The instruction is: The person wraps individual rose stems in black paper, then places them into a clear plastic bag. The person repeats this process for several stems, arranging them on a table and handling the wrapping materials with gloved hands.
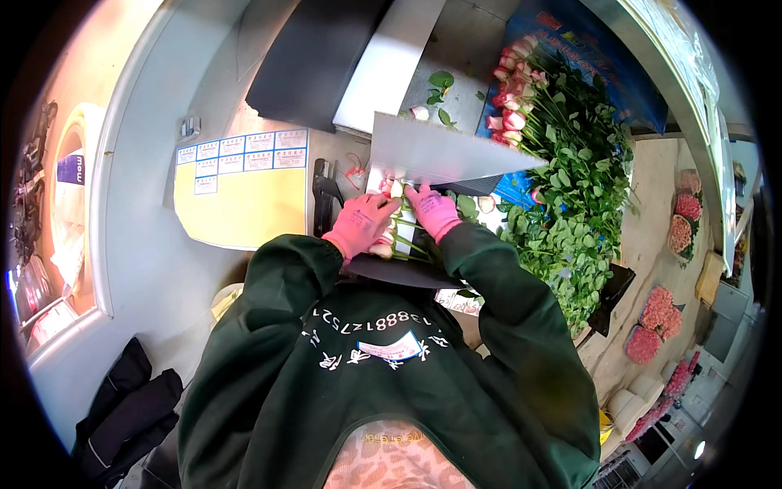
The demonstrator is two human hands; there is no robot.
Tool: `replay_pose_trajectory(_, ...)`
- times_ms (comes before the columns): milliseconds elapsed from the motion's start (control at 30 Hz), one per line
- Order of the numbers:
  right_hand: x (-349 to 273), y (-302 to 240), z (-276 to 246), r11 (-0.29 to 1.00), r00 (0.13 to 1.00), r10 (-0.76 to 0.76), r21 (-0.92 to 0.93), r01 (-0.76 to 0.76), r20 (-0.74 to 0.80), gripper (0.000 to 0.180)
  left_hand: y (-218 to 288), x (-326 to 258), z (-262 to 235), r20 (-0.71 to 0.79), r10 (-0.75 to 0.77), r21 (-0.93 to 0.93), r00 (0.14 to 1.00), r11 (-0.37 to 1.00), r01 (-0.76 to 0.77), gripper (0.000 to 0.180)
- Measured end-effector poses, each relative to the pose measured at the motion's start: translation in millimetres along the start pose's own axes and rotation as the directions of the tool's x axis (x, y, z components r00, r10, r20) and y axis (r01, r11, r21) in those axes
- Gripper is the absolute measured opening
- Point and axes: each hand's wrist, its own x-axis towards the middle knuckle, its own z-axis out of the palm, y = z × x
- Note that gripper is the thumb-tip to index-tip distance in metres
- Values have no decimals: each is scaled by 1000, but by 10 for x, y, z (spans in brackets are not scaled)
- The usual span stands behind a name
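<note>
Pink-gloved and half curled, the left hand [361, 225] is laid against white-and-pink roses [397, 190], spread between it and the likewise bent, pink-gloved right hand [433, 212]; whether any are gripped cannot be told. Beyond both, a grey cardboard panel [448, 153] is raised; rightward, green-leaved pink blooms [564, 175] are heaped.

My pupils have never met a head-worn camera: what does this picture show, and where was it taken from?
There is no machine, only a person. A fisheye camera on the head looks down, so straight edges bend; picture left is the person's left. The left hand rests on some roses beside a grey card; the right hand is close to them; both are pink-gloved, and whether either grips is unclear. Around them lie a leafy rose pile, right, and a yellow sheet with labels, left.
</note>
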Motion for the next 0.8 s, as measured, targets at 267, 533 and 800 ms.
replay_pose_trajectory(267,-326,113,-474,1000,999,12,26,-13,48,32,-395,320,-62,120,166,-128,979,980,-151,45)
replay_pose_trajectory(533,-925,136,-1435,731,827,-563,468,496,4,33,-631,105,95,118,216,-702,969,708,-72,42)
replay_pose_trajectory(800,-833,-18,-12,835,909,-355,512,203,219,34,-199,158,-380,-323,266,-219,908,913,-345,45)
